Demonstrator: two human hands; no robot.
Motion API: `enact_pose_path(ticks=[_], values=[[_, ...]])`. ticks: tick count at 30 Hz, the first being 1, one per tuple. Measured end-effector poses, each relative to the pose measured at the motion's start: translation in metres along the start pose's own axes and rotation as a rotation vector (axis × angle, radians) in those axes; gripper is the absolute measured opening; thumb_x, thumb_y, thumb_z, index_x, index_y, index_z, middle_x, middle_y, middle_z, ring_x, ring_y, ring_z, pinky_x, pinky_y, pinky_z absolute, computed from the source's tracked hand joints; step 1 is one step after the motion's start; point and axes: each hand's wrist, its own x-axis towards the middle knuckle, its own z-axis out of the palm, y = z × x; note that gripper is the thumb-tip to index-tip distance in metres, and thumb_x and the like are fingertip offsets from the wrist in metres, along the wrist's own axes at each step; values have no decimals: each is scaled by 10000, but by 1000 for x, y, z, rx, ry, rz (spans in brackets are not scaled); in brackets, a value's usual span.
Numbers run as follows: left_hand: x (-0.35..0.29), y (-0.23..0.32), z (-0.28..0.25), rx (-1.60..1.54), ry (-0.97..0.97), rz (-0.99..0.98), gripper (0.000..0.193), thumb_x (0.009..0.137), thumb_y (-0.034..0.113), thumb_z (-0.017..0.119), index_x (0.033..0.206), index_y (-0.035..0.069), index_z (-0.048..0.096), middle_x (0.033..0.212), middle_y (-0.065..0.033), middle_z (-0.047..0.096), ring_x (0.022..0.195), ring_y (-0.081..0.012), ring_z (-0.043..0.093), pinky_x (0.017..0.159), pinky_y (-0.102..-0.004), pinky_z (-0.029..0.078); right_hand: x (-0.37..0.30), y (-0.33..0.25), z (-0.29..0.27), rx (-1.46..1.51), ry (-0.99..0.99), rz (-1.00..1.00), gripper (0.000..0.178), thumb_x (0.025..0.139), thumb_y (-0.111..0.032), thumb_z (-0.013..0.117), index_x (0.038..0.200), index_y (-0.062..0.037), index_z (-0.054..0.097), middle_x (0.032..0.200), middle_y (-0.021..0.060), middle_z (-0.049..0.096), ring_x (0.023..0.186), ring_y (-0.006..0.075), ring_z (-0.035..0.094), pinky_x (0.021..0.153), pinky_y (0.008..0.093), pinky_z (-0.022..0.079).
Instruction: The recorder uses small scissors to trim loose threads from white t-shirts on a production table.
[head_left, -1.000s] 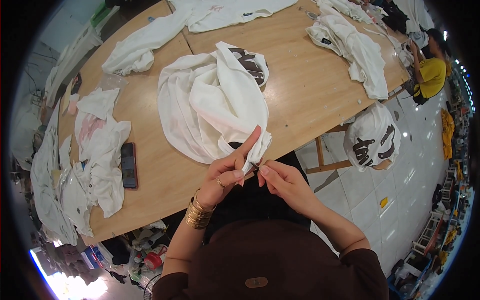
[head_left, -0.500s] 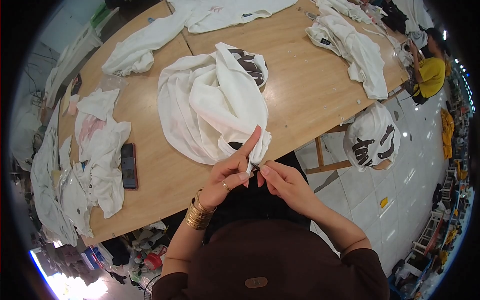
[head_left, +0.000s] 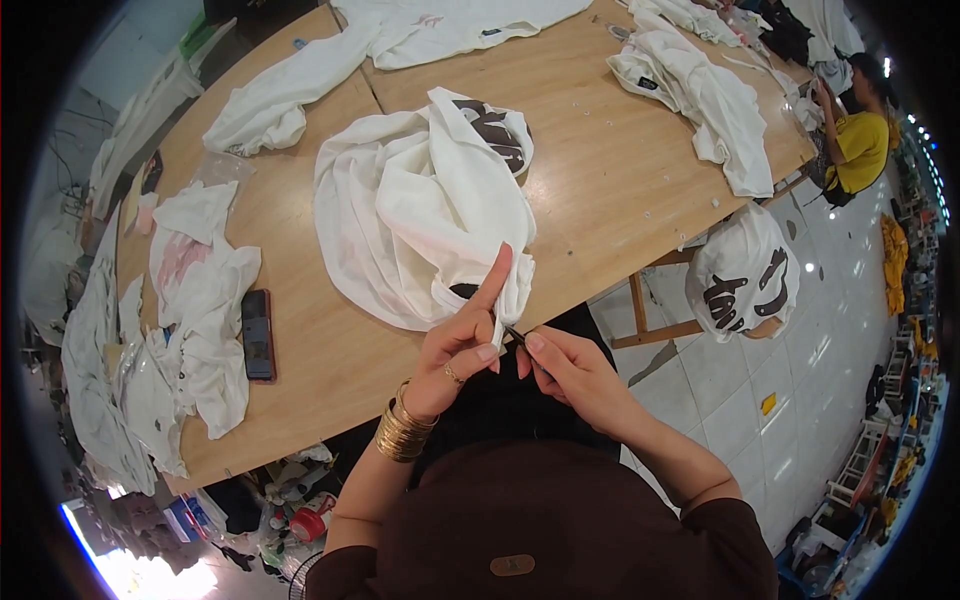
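Observation:
A white garment (head_left: 400, 200) with a dark brown print on its far corner lies bunched on the wooden table, its near edge drawn over the table's front. My left hand (head_left: 458, 350), with gold bangles at the wrist, pinches that edge between thumb and fingers while the index finger points up along the cloth. Close beside it, my right hand (head_left: 570, 368) is closed on a small dark pointed tool (head_left: 514, 335). The tool's tip is at the pinched edge. Its exact kind cannot be made out, as my fingers cover most of it.
More white garments lie on the table (head_left: 570, 220) at the left, far side and far right. A phone (head_left: 259, 335) rests at the left. Right of the table, a stool (head_left: 640, 310) stands near a white bundle (head_left: 745, 275). A person in yellow (head_left: 862, 150) sits far right.
My right hand has shifted slightly right and down, and more of the dark tool shows. The left index finger and garment edge have moved slightly left.

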Motion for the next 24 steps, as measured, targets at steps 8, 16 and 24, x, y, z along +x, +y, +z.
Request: enact_pose_path(ticks=[8, 16, 24], values=[[0, 1, 2, -35, 21, 9, 219, 815, 157, 508, 629, 86, 415, 1460, -243, 135, 877, -55, 470, 742, -236, 380, 2, 3, 1, -13, 9, -29, 355, 950, -323, 424, 756, -47, 536, 562, -38, 357, 535, 45, 332, 488, 205, 277], [-2, -1, 1, -164, 23, -28, 218, 801, 159, 514, 623, 79, 417, 1470, -226, 118, 987, -98, 461, 794, -254, 368, 2, 13, 3, -70, 96, -124, 278, 920, -300, 498, 827, -42, 543, 605, -21, 435, 550, 52, 376, 507, 198, 329], [-2, -4, -2, -200, -10, -118, 202, 801, 143, 512, 635, 62, 431, 1471, -194, 163, 817, -79, 474, 694, -225, 388, 25, 25, -7, -710, 408, -706, 208, 755, -42, 657, 931, -43, 546, 709, 61, 588, 558, 164, 555, 519, 259, 425]])
